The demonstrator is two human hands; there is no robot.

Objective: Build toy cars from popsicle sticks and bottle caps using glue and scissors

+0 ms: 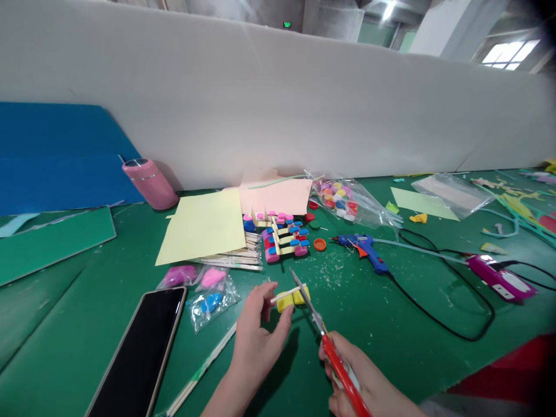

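My left hand (263, 330) pinches a small yellow piece (285, 302) from the left, its thumb at the lower edge. Across the piece lies a thin pale stick (287, 294), its left end near my fingers. In my right hand (351, 370) is a pair of scissors (332, 353) with red handles, pointing up and away. The blades cross the right part of the stick and yellow piece; whether they touch the stick I cannot tell. Just beyond stands a small assembly (284, 238) of pale sticks with pink and blue parts.
A blue glue gun (365, 249) with a black cord lies at the right, beside an orange cap (319, 244). A phone (141, 353), bagged clay (211, 301), yellow paper (204, 223) and a tilted pink cup (152, 182) are at the left. A white wall (269, 104) closes the back.
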